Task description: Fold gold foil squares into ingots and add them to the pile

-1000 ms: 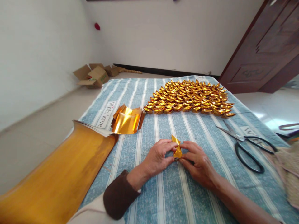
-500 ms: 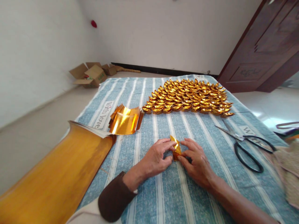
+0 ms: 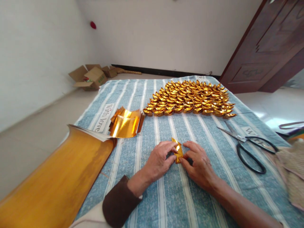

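Observation:
A small folded piece of gold foil paper [image 3: 178, 150] lies on the striped cloth between my hands. My left hand [image 3: 161, 158] is closed on its left side, with thumb and fingertips on the paper. On the other side, my right hand [image 3: 196, 160] pinches the paper's lower right edge between thumb and fingers. Beyond them, many shiny gold paper ingots [image 3: 187, 98] sit in close rows. A stack of loose gold foil sheets [image 3: 127, 123] lies to the left of the ingots.
Large gold paper sheets [image 3: 59, 174] hang over the table's left edge. Black-handled scissors [image 3: 244, 139] rest at the right, near a beige cloth [image 3: 293, 169]. Blue-and-white striped cloth [image 3: 147, 202] covers the table. Open cardboard boxes [image 3: 91, 77] stand on the floor behind.
My left thumb has shifted up and inward onto the folded gold paper. My right hand stays at its edge. The whole view has shifted slightly.

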The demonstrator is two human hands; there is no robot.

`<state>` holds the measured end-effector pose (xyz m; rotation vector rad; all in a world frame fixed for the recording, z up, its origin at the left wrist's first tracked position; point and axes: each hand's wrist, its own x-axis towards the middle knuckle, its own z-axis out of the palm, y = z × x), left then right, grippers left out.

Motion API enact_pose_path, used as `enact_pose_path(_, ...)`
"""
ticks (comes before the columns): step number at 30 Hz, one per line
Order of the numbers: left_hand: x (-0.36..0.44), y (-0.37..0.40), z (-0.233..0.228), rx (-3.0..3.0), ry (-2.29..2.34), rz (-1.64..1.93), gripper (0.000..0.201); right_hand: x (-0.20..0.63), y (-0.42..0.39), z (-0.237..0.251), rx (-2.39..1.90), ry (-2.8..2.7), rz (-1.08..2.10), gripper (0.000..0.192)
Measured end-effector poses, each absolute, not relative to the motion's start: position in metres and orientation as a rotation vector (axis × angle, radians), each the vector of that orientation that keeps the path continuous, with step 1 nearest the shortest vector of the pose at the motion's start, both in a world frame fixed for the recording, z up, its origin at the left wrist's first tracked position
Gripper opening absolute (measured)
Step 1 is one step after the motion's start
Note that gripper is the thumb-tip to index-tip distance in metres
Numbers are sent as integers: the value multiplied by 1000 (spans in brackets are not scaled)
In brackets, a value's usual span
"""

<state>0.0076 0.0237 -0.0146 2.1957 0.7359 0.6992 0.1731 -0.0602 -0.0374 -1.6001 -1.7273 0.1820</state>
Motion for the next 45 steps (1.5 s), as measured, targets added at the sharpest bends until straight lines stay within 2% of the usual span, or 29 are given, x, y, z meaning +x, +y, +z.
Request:
enact_pose_path(13, 9, 22, -21, 2235, 801, 675, 54, 171, -60, -33, -1658, -1791, 135, 13)
enact_pose_path(32, 11, 24, -19, 2327, 799, 644, 39, 171, -59, -34, -1653, -1826, 86, 16)
enact_pose_path(45, 12, 26, -21, 2344, 788, 656, 29, 170, -59, -32, -1575, -1827, 38, 9)
